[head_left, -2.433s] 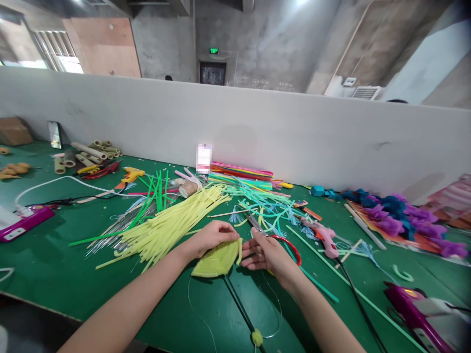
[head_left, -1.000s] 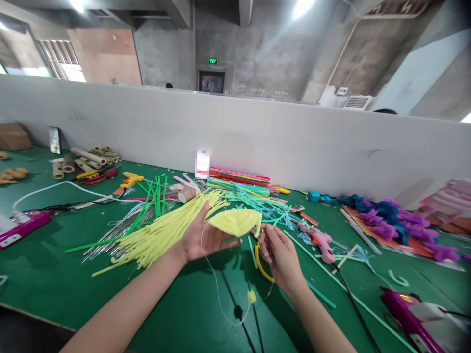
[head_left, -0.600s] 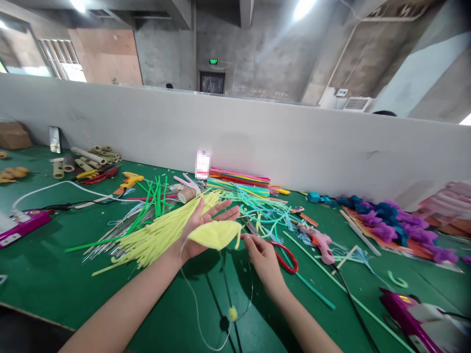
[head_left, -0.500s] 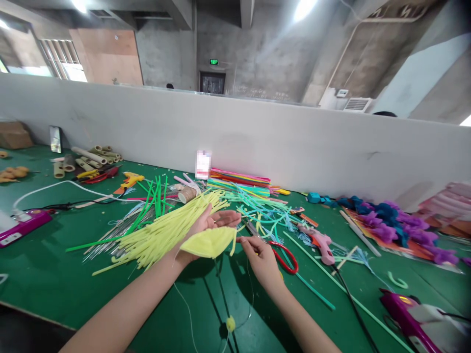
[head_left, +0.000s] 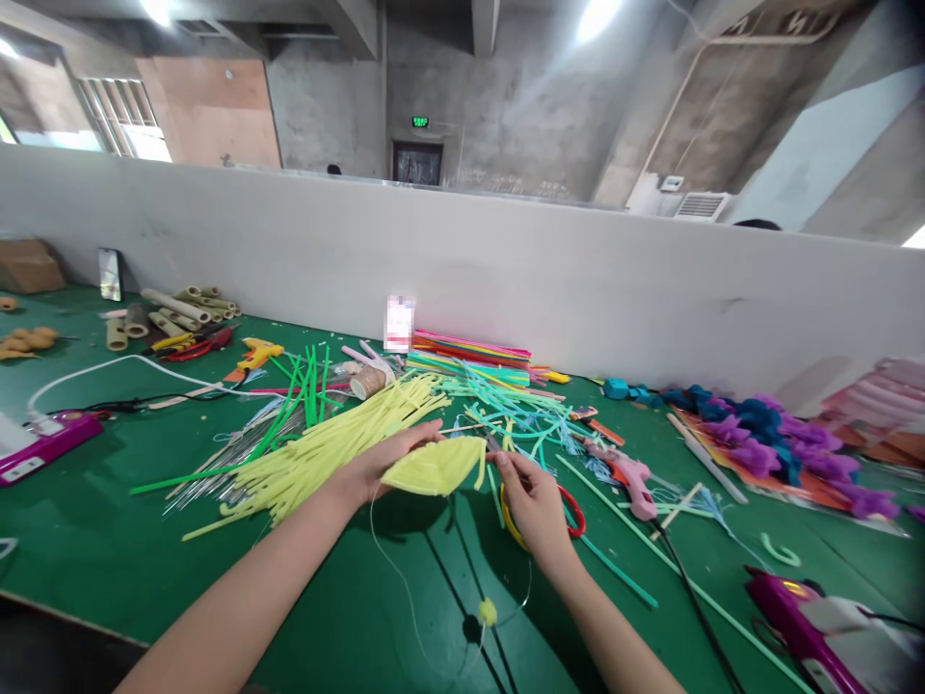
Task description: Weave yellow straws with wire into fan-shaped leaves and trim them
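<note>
My left hand holds a pale yellow, leaf-shaped piece of fuzzy pipe cleaners, its fingers partly hidden behind it. One loose strand bends down at the piece's right tip. Close beside that tip, my right hand is closed in a pinch; what lies between its fingertips is too small to make out. Below, a small yellow fuzzy ball hangs above the table with thin clear thread around it. Scissors with red and yellow handles lie behind my right hand.
Yellow pipe cleaners spread out left of my hands. A pink glue gun lies right, a yellow glue gun left. Purple power strips sit at both sides. Purple and blue fuzzy flowers lie far right. A white partition stands behind.
The yellow leaf-shaped piece and both hands have shifted right. My left hand's fingers, spread behind the piece before, now sit closer around it. The hanging ball has swung right.
</note>
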Motion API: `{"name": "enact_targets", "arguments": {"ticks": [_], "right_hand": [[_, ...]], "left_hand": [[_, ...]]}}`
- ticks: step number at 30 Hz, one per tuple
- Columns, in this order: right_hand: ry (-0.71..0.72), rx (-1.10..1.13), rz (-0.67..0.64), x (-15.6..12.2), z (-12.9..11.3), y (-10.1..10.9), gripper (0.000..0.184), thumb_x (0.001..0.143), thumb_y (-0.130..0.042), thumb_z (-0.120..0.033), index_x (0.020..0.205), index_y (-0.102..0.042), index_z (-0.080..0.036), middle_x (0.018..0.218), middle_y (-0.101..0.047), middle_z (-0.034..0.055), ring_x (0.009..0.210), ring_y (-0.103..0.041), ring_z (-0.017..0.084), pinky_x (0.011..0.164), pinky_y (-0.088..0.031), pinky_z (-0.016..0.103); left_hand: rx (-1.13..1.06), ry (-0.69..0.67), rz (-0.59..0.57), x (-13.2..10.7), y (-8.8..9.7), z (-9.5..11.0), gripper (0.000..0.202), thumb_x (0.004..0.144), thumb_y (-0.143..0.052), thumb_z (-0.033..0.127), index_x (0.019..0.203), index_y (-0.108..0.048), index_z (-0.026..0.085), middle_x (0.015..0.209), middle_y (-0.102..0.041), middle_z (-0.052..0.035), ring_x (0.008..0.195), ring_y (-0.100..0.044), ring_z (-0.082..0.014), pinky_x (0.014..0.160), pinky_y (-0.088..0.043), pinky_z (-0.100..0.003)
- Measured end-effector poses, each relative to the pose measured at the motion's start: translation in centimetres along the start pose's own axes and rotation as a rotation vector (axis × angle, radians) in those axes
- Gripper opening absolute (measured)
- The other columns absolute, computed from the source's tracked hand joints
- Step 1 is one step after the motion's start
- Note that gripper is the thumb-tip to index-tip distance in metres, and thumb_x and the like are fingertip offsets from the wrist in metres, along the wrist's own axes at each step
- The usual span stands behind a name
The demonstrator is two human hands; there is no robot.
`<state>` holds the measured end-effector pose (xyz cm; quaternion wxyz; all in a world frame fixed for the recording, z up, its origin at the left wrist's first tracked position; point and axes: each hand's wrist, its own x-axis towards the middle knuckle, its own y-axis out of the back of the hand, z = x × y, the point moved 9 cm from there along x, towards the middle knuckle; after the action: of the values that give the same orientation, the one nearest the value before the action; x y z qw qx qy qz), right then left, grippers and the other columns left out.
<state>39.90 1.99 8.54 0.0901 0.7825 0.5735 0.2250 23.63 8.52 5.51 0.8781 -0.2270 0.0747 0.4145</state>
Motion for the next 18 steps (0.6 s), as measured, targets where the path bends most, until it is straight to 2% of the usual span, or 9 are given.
{"name": "enact_targets", "arguments": {"ticks": [2,4,7,9,12,15,18], "right_hand": [[0.012,-0.015,0.015,0.2,-0.1,0.4,0.053,0.086,-0.042,-0.061,0.097,-0.069,-0.016,0.054,-0.048,-0.0011,0.048,-0.037,0.014,0.046,-0.026,0.026],[0.017,-0.054,-0.030,0.4,-0.1,0.2,0.052,0.087,-0.041,-0.059,0.097,-0.069,-0.016,0.057,-0.051,-0.0003,0.049,-0.041,0.015,0.047,-0.028,0.026],[0.006,-0.151,-0.128,0.7,0.1,0.3,0.049,0.090,-0.037,-0.055,0.102,-0.066,-0.018,0.063,-0.057,0.0008,0.052,-0.049,0.016,0.051,-0.035,0.027],[-0.011,-0.281,-0.104,1.1,0.6,1.8,0.045,0.091,-0.034,-0.051,0.106,-0.063,-0.020,0.070,-0.062,0.0026,0.060,-0.056,0.019,0.057,-0.039,0.028],[-0.032,-0.580,-0.054,1.2,1.8,4.7,0.043,0.086,-0.043,-0.047,0.116,-0.057,-0.018,0.083,-0.065,0.0067,0.074,-0.061,0.023,0.067,-0.042,0.032],[-0.041,-0.755,-0.186,0.9,3.5,5.7,0.057,0.078,-0.055,-0.048,0.125,-0.052,-0.016,0.098,-0.063,0.0122,0.086,-0.061,0.026,0.074,-0.042,0.033],[-0.107,-0.758,-0.343,0.3,4.7,5.4,0.070,0.075,-0.060,-0.047,0.135,-0.042,-0.015,0.084,-0.065,0.0078,0.075,-0.061,0.025,0.063,-0.040,0.030]], "left_hand": [[0.178,-0.021,-0.051,-0.5,-0.3,0.4,0.044,0.072,-0.067,0.054,0.095,-0.064,0.016,0.081,-0.069,-0.0044,0.063,-0.064,-0.0160,0.052,-0.045,-0.024],[0.367,-0.038,-0.114,-0.9,-0.7,0.6,0.046,0.069,-0.070,0.053,0.097,-0.063,0.017,0.084,-0.070,-0.0057,0.062,-0.064,-0.0163,0.049,-0.043,-0.024],[0.475,-0.041,-0.130,-1.1,-0.6,0.6,0.046,0.068,-0.070,0.056,0.092,-0.063,0.017,0.081,-0.069,-0.0045,0.060,-0.062,-0.0153,0.049,-0.040,-0.023],[0.485,-0.059,-0.105,-1.1,-0.3,0.8,0.046,0.069,-0.067,0.059,0.086,-0.063,0.017,0.077,-0.067,-0.0031,0.061,-0.061,-0.0152,0.050,-0.038,-0.023],[0.552,-0.123,-0.050,-0.9,0.2,1.5,0.046,0.069,-0.065,0.061,0.077,-0.063,0.016,0.071,-0.062,-0.0004,0.062,-0.056,-0.0133,0.051,-0.033,-0.022],[0.609,-0.172,-0.042,-0.7,0.4,1.9,0.043,0.069,-0.067,0.058,0.077,-0.064,0.015,0.071,-0.060,0.0009,0.066,-0.053,-0.0126,0.056,-0.034,-0.021],[0.541,-0.131,-0.094,-0.3,0.3,1.0,0.045,0.065,-0.073,0.052,0.090,-0.063,0.017,0.079,-0.064,-0.0005,0.072,-0.057,-0.0145,0.062,-0.038,-0.022]]}}
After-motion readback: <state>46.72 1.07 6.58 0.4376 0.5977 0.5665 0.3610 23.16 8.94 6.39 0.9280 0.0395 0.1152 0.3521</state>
